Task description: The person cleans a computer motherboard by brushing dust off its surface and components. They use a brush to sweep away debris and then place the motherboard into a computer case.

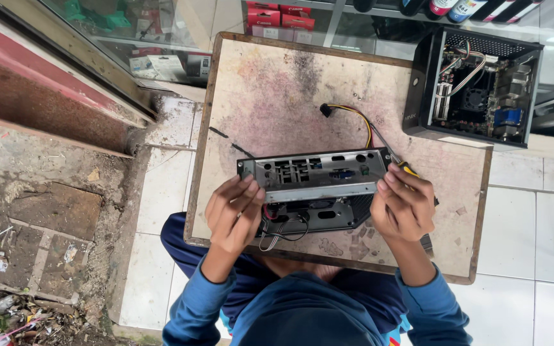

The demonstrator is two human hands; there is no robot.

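metal chassis [318,182] in both hands, its underside hidden.

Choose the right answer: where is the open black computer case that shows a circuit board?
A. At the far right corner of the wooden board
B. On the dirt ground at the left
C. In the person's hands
A: the open black computer case sits at the far right corner of the wooden board, away from both hands.

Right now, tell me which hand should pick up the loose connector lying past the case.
Probably right. The right hand grips the case end where the yellow wires run out to the connector; the left hand holds the far end.
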